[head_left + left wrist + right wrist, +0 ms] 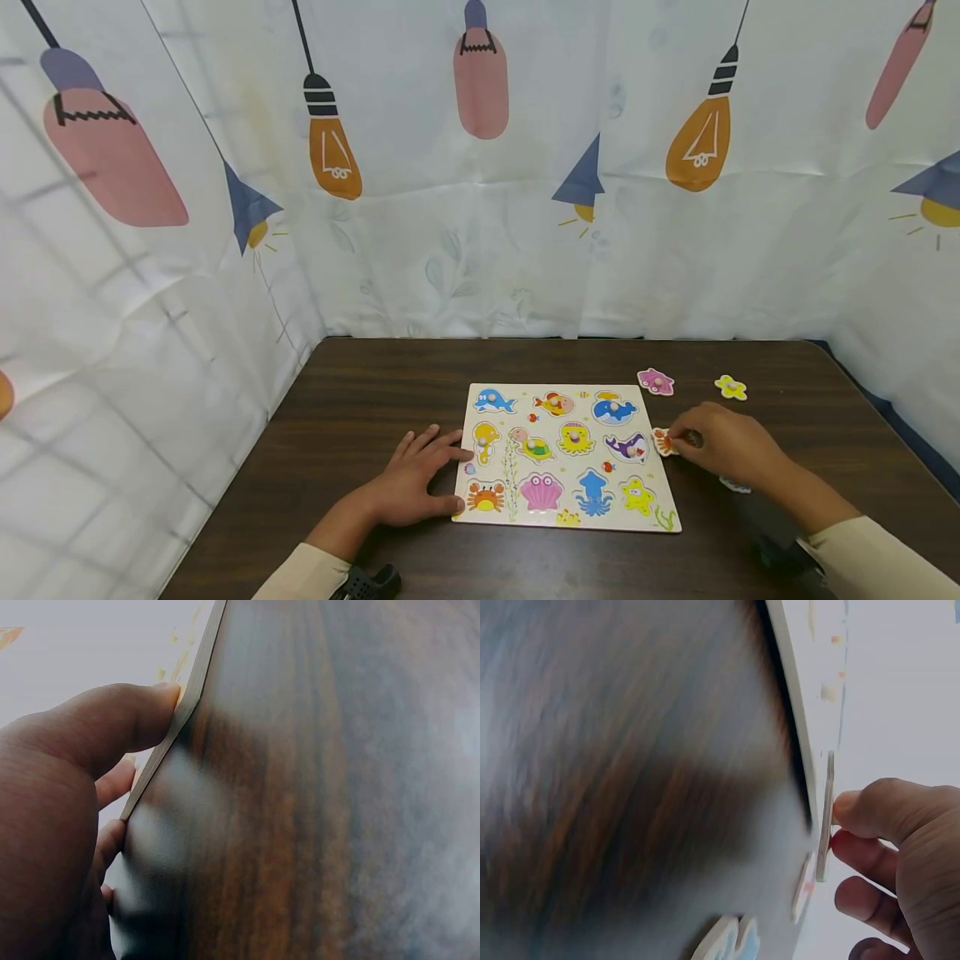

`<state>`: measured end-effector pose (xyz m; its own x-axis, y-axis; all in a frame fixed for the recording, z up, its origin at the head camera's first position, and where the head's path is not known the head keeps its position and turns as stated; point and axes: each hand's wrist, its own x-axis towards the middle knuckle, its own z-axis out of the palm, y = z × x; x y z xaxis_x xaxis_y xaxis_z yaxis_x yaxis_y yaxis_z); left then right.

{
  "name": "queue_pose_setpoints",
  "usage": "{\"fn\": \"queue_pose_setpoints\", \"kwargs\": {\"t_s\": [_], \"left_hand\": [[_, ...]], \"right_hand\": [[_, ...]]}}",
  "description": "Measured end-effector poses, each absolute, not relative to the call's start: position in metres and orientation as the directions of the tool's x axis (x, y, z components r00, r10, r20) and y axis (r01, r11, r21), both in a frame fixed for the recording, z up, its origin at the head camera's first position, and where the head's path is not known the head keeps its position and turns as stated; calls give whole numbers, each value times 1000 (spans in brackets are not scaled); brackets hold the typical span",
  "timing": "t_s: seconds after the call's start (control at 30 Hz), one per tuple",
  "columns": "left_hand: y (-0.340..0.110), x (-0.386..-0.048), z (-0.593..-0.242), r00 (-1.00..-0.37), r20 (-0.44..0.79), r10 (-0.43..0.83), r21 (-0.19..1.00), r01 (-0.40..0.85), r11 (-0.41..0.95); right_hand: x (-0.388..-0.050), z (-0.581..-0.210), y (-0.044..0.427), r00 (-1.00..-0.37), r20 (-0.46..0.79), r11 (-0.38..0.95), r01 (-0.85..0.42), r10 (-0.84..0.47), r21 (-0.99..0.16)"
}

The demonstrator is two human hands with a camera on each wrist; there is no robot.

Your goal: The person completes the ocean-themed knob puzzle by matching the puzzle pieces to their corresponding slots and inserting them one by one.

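Note:
A flat puzzle board (517,523) printed with sea animals lies on the table. My left hand (420,479) rests at its left edge with the fingers spread; the thumb (127,720) touches the board's edge near the near-left corner. Beyond the right edge, my right hand (723,442) pinches an orange puzzle piece (663,442), which looks like a crab. The piece (826,825) appears edge-on in the right wrist view, held between thumb and finger and raised off the table. The fingers hide part of its face.
A pink fish piece (656,382) lies by the board's far-right corner, with a yellow star piece (731,387) to its right. Another piece (735,485) is partly hidden under the right forearm. Dark wood table (390,383); patterned curtains (465,250) stand behind it.

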<state>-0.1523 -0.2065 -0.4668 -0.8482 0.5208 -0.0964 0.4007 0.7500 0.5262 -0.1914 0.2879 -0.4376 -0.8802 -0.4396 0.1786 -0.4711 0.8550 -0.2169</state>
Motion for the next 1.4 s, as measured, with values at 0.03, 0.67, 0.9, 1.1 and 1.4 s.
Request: {"fn": "queue_pose_setpoints", "kwargs": {"t_s": [0.03,0.67,0.9,1.1,1.4], "left_hand": [[-206,-152,-467,-848,-96,521,525,401,751],[-206,-152,-466,-843,-87,530,527,413,743],[-207,-152,-467,-845,-90,527,518,413,749],[-207,-152,-468,-845,-86,528,511,417,751],[-207,-151,-468,-847,-82,525,513,416,751]], "right_hand": [[-190,-437,286,-881,178,854,-470,-439,-222],[-172,-435,241,-839,216,808,-541,-499,-234],[-171,-438,226,-789,261,762,-610,-557,-218],[-170,-438,211,-769,264,738,-636,-582,-225],[-169,-439,195,-767,223,733,-641,-601,-230]]}}
